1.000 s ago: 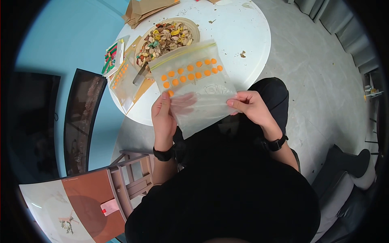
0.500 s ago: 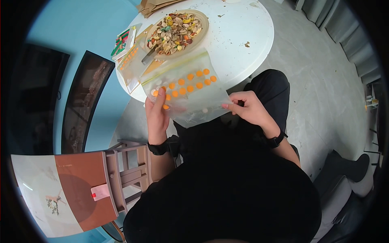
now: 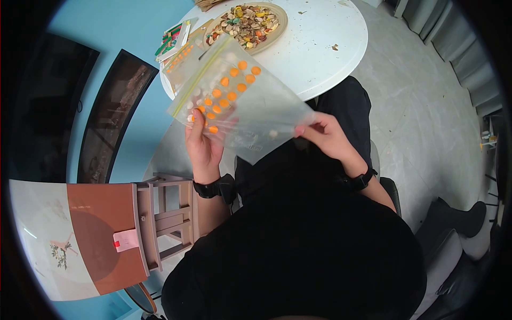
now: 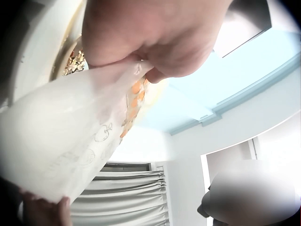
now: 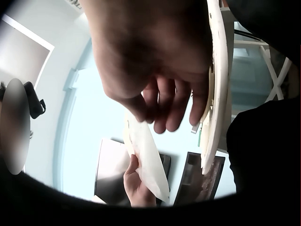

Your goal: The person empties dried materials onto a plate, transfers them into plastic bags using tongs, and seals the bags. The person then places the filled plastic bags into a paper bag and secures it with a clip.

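Observation:
A translucent zip-top plastic bag [image 3: 266, 106] with rows of orange dots and a yellowish zip strip is stretched between my two hands, over my lap and the table's near edge. My left hand [image 3: 204, 146] pinches its left side close to the zip end, thumb in front and fingers showing faintly behind the film. At the opposite lower corner, my right hand [image 3: 333, 137] pinches the plastic between thumb and fingers. The zip edge slants up to the right. In the left wrist view the bag [image 4: 51, 127] hangs as a pale sheet below the left hand [image 4: 155, 33].
On the round white table [image 3: 330, 32] stands a round tray [image 3: 281, 32] heaped with dried, coloured pieces. Beside it lie another orange-dotted bag [image 3: 180, 57] and a box with green and red pieces [image 3: 172, 40]. A folding wooden stool [image 3: 173, 218] stands at the left.
The bag has turned counterclockwise, its zip edge swinging from the top toward the left. Both hands keep hold of it. The view has shifted, so the table appears higher and farther right.

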Available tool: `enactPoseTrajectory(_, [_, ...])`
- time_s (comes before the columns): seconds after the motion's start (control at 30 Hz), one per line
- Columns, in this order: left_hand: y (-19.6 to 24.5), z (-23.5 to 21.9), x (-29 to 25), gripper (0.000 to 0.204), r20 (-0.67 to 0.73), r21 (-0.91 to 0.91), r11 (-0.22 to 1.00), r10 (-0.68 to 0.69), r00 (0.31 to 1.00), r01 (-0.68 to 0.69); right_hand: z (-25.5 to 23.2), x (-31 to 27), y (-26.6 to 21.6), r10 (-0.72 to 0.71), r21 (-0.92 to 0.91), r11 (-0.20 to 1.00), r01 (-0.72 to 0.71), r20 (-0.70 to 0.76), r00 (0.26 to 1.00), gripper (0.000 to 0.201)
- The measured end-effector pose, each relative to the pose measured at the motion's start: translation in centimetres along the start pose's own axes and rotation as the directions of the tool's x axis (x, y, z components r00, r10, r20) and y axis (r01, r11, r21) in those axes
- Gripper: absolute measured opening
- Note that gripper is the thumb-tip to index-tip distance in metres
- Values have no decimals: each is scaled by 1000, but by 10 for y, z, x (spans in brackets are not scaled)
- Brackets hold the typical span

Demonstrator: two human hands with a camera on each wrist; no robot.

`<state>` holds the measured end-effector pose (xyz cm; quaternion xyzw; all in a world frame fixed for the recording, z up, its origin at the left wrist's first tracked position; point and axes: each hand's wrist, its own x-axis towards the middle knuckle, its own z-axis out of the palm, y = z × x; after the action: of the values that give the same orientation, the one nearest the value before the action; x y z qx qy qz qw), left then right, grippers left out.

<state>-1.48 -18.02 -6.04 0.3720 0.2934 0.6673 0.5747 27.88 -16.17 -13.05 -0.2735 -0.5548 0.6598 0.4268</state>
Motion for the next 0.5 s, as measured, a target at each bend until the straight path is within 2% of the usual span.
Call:
enactPoseTrajectory(0.03, [1, -1, -1, 49, 12, -29, 1000, 6, 1000, -6, -3, 3, 1, -44, -9, 999, 44, -22, 999, 16])
enactPoseTrajectory(0.1, [2, -1, -4, 50, 7, -83, 996, 23, 1000, -23, 4, 11, 5, -67, 181, 980, 82, -92, 993, 24])
enactPoseTrajectory(0.17, [0, 5, -6, 50, -26, -129, 991, 44, 999, -47, 38, 15, -10, -60, 190, 979, 73, -72, 996, 31])
enactPoseTrajectory(0.2, [0, 4, -7, 50, -30, -140, 989, 38, 999, -42, 46, 16, -5, 4, 130, 991, -9, 35, 999, 34])
enactPoseTrajectory(0.23, [0, 1, -7, 49, -35, -150, 988, 39, 999, -44, 50, 18, -3, 93, -17, 996, -91, 117, 989, 27])
enactPoseTrajectory(0.37, [14, -38, -8, 45, -121, -163, 977, 121, 985, -140, 60, 36, 2, 207, -122, 975, -185, 200, 958, 22])
enactPoseTrajectory(0.47, [44, -78, -14, 44, -408, -75, 956, 231, 884, -284, 50, 42, 7, 279, -202, 951, -233, 242, 929, 24])
enactPoseTrajectory(0.5, [54, -93, -13, 44, -400, -53, 953, 255, 880, -300, 43, 46, 12, 300, -235, 941, -242, 250, 921, 24])
